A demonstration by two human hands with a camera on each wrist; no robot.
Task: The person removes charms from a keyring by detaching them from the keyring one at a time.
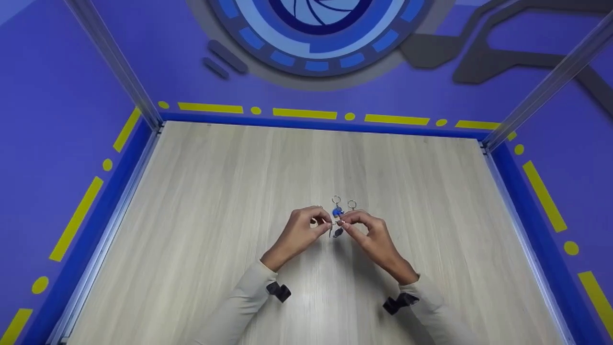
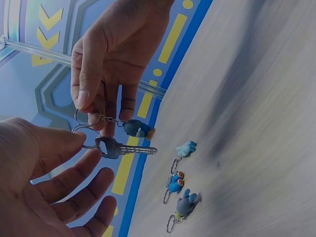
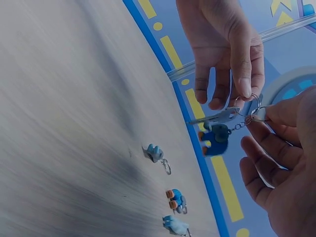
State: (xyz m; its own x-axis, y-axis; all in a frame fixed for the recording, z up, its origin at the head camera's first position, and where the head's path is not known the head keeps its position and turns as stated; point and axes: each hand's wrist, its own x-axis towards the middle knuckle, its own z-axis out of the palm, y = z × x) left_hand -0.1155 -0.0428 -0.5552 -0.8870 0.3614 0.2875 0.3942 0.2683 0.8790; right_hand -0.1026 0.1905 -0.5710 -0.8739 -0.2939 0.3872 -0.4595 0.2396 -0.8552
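In the left wrist view my left hand (image 2: 54, 163) pinches a split ring (image 2: 86, 138) between thumb and fingertips, and a metal key (image 2: 112, 148) hangs on it. My right hand (image 1: 376, 235) pinches the ring of a keychain (image 3: 217, 138), a small blue figure with orange feet on a short chain. The two rings meet and overlap between the fingertips in both wrist views. Both hands are close together over the table, above the middle in the head view. I cannot tell whether one ring is threaded through the other.
Three more figure keychains lie on the table in a row: a pale blue one (image 2: 186, 148), a blue one with orange feet (image 2: 175, 182) and a grey-blue one (image 2: 185, 203). The wooden table (image 1: 215, 191) is bounded by blue panels (image 1: 306, 120) at the back and sides.
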